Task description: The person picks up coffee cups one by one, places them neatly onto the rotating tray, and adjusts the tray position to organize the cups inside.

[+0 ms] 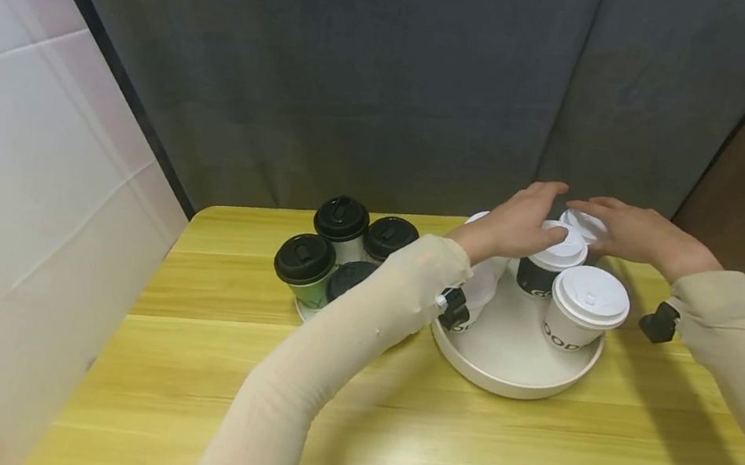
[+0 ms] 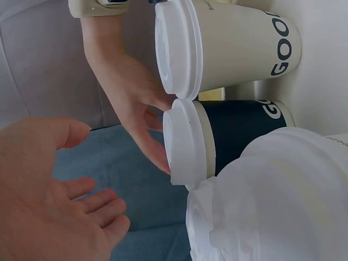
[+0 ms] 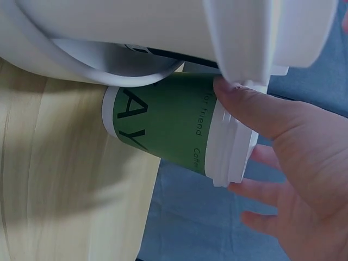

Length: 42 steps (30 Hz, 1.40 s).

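My right hand (image 1: 637,234) is at the back right of a round cream tray (image 1: 516,384). Its thumb and fingers pinch the white lid of a green paper cup (image 3: 163,122), whose base appears just outside the tray rim. My left hand (image 1: 513,220) hovers over the tray's cups with relaxed fingers, holding nothing in the left wrist view. Between the hands stands a dark paper cup (image 2: 234,130) with a white lid. A cream paper cup (image 1: 573,328) is at the tray's right. A white-lidded cup (image 1: 482,292) stands at the left, partly hidden by my left wrist.
Left of the tray, several black-lidded paper cups (image 1: 304,261) stand grouped on a light dish (image 1: 304,310), partly hidden by my left sleeve. The wooden table (image 1: 203,368) ends at a grey curtain (image 1: 336,84) behind. A white panel (image 1: 10,213) borders the left side.
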Available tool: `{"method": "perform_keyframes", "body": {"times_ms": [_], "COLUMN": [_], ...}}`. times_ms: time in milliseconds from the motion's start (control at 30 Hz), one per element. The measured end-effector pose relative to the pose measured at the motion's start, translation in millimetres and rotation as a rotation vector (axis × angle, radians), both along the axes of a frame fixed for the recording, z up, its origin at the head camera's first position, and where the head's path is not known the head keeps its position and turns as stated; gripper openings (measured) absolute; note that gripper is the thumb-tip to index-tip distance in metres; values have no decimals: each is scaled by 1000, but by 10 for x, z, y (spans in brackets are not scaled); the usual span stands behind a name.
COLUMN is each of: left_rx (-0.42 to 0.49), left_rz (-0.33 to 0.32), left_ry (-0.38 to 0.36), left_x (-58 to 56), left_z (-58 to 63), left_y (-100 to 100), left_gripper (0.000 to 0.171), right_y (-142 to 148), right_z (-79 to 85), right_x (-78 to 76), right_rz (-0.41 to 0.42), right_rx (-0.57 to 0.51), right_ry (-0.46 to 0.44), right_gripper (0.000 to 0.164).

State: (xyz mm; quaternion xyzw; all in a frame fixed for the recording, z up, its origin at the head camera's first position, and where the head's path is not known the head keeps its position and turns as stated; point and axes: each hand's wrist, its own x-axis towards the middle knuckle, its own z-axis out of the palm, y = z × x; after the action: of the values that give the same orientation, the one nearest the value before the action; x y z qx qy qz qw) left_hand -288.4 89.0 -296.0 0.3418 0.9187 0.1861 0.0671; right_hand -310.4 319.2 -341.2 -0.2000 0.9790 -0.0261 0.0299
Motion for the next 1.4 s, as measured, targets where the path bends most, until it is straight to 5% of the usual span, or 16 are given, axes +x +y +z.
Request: {"method": "perform_keyframes", "body": {"times_ms": [800,1400], "left_rx": [-2,85], "left_rz": [-2,7], "left_ry": [-12,-148], "left_x": [15,-64], "left_z": [-59,-16], "left_y": [-6,36], "left_gripper": [66,67], "right_y": [48,175], "right_z": [0,533], "right_x": [19,65], "right_rz": [-56,-88], "right_rx": [-102,-65], "right_ry": [-52,-41], "right_gripper": [71,79]}}
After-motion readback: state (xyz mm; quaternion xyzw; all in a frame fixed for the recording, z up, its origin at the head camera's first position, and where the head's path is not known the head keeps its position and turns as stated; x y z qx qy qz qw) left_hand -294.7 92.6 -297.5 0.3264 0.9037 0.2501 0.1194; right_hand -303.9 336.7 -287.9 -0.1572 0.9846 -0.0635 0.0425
